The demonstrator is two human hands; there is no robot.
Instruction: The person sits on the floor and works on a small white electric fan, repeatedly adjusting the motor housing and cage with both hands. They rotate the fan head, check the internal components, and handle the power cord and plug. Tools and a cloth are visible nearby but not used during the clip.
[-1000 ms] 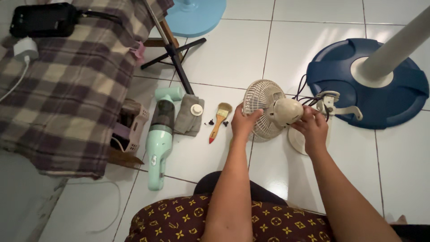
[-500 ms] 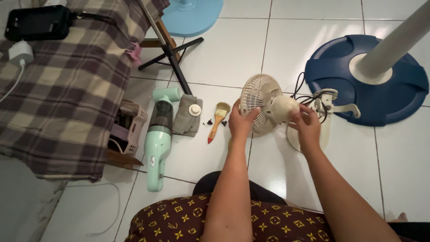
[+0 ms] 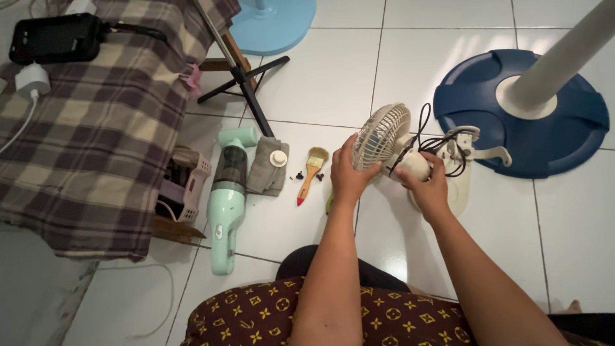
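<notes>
The floor [image 3: 307, 77] was laid with glossy white tiles and dark grout lines, and light shone back from the tile just in front of the person's knees. A small cream fan [image 3: 391, 144] sat low over this floor, right of the middle, with its round grille tipped toward the left and a black cord [image 3: 432, 142] looped behind it. The left hand [image 3: 348, 176] was curled against the lower edge of the grille, fingers wrapped on the rim, while the right hand [image 3: 428, 186] closed around the motor housing at the back; both hands gripped the fan. Just left of the fan lay a small paintbrush [image 3: 311, 172] with a red-tipped wooden handle, a few dark screws [image 3: 300, 175] beside it, then a folded grey cloth [image 3: 268, 168] with a white cap on top, and a mint-green handheld vacuum [image 3: 229, 195] stretched along the tiles. Farther left, a plaid blanket [image 3: 96, 128] hung over a low piece of furniture, carrying a black device [image 3: 54, 37] and a white charger [image 3: 31, 80]. To the right stood the dark blue round base [image 3: 519, 134] of a standing fan with its white pole, and a lighter blue base [image 3: 275, 22] showed at the top edge. A black tripod leg [image 3: 246, 83] crossed the floor between them.
</notes>
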